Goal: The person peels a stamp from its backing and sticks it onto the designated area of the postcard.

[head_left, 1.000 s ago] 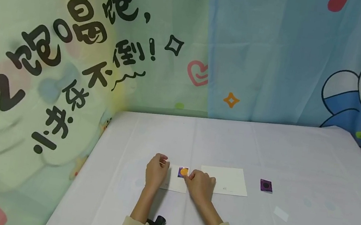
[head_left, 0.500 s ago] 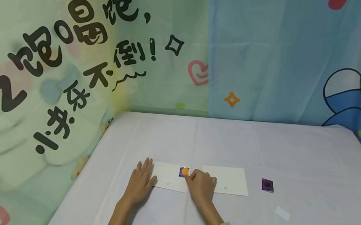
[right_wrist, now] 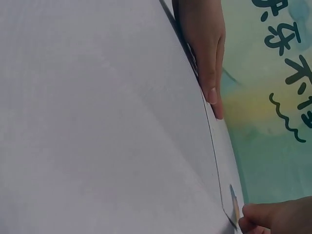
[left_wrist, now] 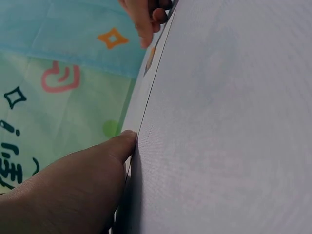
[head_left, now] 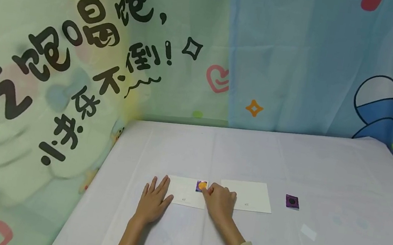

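My left hand (head_left: 152, 201) lies flat with spread fingers at the left edge of a white card (head_left: 184, 192). In the left wrist view its thumb (left_wrist: 127, 139) rests on that edge. At the card's upper right corner sits a small purple square sticker (head_left: 199, 184) with an orange disc. My right hand (head_left: 220, 203) has curled fingers and pinches at the sticker's right side, its fingertips hiding part of it. From the right wrist view, the right fingertips (right_wrist: 247, 214) meet the sticker (right_wrist: 236, 207), seen nearly edge-on.
A second white card (head_left: 251, 197) lies just right of my right hand. Farther right are a dark purple square (head_left: 292, 201) and a small pale slip (head_left: 308, 232). A white cloth covers the table (head_left: 252, 155); a printed curtain (head_left: 284, 59) hangs behind it.
My left hand has moved left and down from above the card's left part, its fingers now spread flat at the edge. The right hand has stayed at the sticker.
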A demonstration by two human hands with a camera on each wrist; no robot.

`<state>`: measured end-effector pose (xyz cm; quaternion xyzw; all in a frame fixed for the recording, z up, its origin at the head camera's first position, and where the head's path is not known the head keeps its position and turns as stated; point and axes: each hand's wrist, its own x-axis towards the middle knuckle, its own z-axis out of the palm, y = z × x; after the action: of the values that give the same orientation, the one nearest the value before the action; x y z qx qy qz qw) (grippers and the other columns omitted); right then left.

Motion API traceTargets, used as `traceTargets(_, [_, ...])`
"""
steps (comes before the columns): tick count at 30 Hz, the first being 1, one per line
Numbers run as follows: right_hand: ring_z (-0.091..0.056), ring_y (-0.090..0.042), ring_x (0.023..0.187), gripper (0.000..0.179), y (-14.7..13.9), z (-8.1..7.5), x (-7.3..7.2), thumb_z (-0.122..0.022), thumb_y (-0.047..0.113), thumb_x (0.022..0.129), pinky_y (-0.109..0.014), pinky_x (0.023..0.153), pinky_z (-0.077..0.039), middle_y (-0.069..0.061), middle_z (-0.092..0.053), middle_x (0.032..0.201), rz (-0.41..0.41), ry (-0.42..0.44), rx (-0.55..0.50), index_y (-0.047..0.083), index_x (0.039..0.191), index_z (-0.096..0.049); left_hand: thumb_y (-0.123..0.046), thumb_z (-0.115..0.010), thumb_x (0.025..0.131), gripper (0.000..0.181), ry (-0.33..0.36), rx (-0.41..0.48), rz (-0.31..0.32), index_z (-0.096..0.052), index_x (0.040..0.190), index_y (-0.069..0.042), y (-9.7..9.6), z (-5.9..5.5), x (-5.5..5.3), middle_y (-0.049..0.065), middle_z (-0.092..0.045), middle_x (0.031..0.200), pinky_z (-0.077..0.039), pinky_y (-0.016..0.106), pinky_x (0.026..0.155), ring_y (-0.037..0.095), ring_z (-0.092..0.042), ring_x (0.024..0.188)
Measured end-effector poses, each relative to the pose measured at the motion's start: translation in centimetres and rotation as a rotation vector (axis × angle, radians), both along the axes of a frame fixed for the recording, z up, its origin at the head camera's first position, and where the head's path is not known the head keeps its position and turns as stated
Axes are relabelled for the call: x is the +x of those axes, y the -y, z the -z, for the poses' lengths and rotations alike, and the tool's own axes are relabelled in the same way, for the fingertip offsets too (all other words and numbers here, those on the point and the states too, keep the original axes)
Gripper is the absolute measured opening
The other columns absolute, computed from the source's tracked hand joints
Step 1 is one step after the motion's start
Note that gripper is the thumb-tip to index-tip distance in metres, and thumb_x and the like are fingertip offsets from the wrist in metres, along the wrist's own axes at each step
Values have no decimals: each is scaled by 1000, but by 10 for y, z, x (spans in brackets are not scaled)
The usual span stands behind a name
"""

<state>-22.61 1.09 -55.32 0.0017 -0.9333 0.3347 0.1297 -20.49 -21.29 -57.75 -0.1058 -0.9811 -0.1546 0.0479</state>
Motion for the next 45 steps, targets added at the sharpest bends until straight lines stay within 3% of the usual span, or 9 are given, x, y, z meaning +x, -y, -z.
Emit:
traceTargets(4, [-47,-18,58,19,1,-7,3,-70,22,80,-37,63,-31,5,-51,55,-38,-53,-5,12,67,-62,-49,-36,96,62,5,-4,-6,-25,146,-13,0,0,0,-1,-22,150,-5,51,107,30,-8,139])
traceTargets(7, [-52,-18,65,11,4,-12,8,-69,20,80,-36,65,-36,2,-59,66,-121,-110,24,9,80,-67,-48,-37,96,62,-1,-3,-7,-27,145,-12,0,-1,1,0,-23,150,-6,51,107,31,-9,138])
traceTargets(11, [-60,-24,95,26,8,-16,20,-68,21,82,-40,84,-43,-7,-67,99,-265,-93,93,4,102,-67,-47,-39,96,61,-10,-2,-6,-28,144,-11,-1,-2,1,1,-25,149,-7,52,107,32,-11,138])
traceTargets(16, [-44,-33,123,51,12,-18,33,-61,33,88,-50,101,-29,-18,-52,129,-401,14,207,-4,123,-55,-47,-39,95,61,-37,-15,-8,-31,144,-10,-1,-3,0,3,-27,148,-10,53,106,34,-14,137])
traceTargets(23, [-35,-34,129,62,17,-14,41,-53,42,90,-56,102,-21,-20,-41,137,-392,101,262,-6,130,-47,-47,-40,95,61,-53,-23,-11,-32,143,-10,-1,-5,1,3,-28,148,-11,53,106,34,-15,137])
traceTargets(32, [-36,-28,129,63,19,-7,46,-55,43,89,-58,104,-14,-15,-39,140,-327,30,348,-2,133,-45,-46,-41,95,60,-53,-24,-10,-32,143,-10,-3,-7,1,4,-29,148,-12,53,106,34,-16,137])
traceTargets(36, [-38,-29,128,63,20,-7,44,-55,44,89,-57,103,-16,-16,-41,138,-318,15,360,-2,131,-47,-45,-42,95,60,-61,-18,-6,-33,143,-10,-3,-7,1,4,-30,147,-12,53,106,34,-17,136])
traceTargets(45, [-37,-32,128,61,21,-9,29,-55,39,91,-51,102,-27,-20,-40,138,-337,-15,271,-7,131,-45,-45,-41,95,60,-62,-19,-1,-33,143,-9,-3,-5,1,5,-30,147,-13,54,106,35,-17,136])
